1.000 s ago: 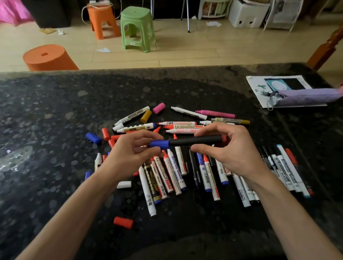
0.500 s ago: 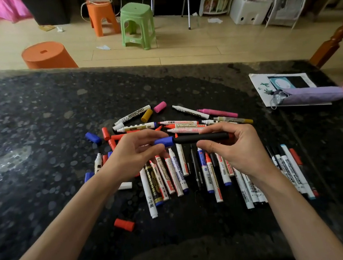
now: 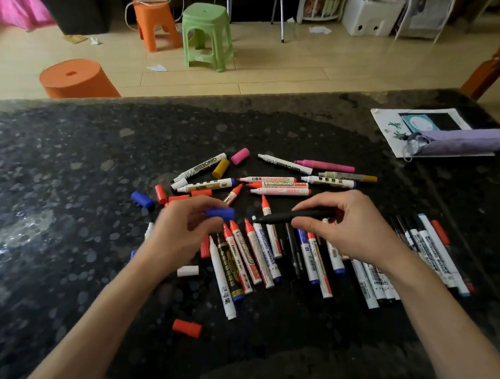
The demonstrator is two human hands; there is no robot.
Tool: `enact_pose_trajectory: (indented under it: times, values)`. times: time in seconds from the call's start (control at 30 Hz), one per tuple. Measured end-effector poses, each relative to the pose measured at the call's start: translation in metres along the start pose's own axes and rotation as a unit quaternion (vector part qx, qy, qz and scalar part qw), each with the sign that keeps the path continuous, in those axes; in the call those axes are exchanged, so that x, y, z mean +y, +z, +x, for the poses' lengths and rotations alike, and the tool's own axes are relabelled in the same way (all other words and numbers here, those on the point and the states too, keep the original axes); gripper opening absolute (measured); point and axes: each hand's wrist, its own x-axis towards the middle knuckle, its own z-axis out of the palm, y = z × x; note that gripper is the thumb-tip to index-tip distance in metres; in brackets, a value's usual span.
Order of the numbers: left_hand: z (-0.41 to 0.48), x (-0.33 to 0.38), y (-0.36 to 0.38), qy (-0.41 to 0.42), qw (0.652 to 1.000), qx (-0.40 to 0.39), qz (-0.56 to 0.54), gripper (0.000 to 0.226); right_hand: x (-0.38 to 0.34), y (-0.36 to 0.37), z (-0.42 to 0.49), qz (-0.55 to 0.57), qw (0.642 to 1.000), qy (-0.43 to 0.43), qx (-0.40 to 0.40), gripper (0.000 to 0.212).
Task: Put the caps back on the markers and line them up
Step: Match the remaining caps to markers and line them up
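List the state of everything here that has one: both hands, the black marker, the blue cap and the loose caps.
Left hand: pinches a small blue plastic cap.
Blue plastic cap: off, apart from the marker's tip.
Right hand: grips a slim black marker.
Black marker: uncapped, held level over the pile.
Red plastic cap: loose on the speckled black table.
White plastic cap: loose on the table.

On the table, a row of markers lies nearest the person. Scattered markers lie at twelve o'clock from it, a loose cap at eight, a pencil case on a paper sheet at two.
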Motion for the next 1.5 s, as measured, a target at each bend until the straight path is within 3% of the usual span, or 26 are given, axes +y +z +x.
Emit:
enact_pose_trajectory:
  times: [0.1,0.2,0.4,0.7,0.9,1.0,1.17,1.33,1.4,1.5]
  values:
    - [0.003,-0.025,-0.018,-0.035,0.991,0.070,0.111,0.030,0.010,-0.008,0.001,-0.079,0.991,0.040,0.099,0.014]
    - [0.005,-0.044,-0.017,-0.035,0.979,0.073,0.189,0.031,0.015,-0.007,0.005,-0.080,0.986,0.085,0.119,0.015]
    - [0.021,-0.037,0.008,0.023,0.975,0.080,0.204,0.031,0.018,-0.002,0.007,-0.120,0.980,0.143,0.064,0.009]
    - [0.032,-0.025,0.036,0.065,0.981,0.061,0.170,0.028,0.015,-0.009,0.004,-0.116,0.984,0.130,0.046,0.020]
    - [0.032,-0.028,0.037,0.080,0.966,0.071,0.234,0.032,0.028,-0.023,0.003,-0.154,0.959,0.163,0.171,0.022]
    - [0.034,-0.029,0.040,0.070,0.961,0.083,0.254,0.035,0.031,-0.023,0.003,-0.144,0.958,0.177,0.174,0.023]
    - [0.031,-0.024,0.038,0.069,0.965,0.112,0.225,0.040,0.029,-0.019,0.003,-0.124,0.964,0.169,0.161,0.020]
    - [0.016,-0.016,0.022,0.004,0.970,0.148,0.193,0.032,0.020,-0.012,0.008,-0.068,0.978,0.152,0.126,0.021]
    - [0.006,-0.003,0.021,-0.038,0.988,0.111,0.098,0.026,0.010,0.002,0.010,0.013,0.986,0.148,0.073,0.020]
    - [-0.008,0.015,0.032,-0.096,0.995,-0.016,-0.035,0.022,-0.005,0.031,0.010,0.076,0.990,0.118,-0.001,0.016]
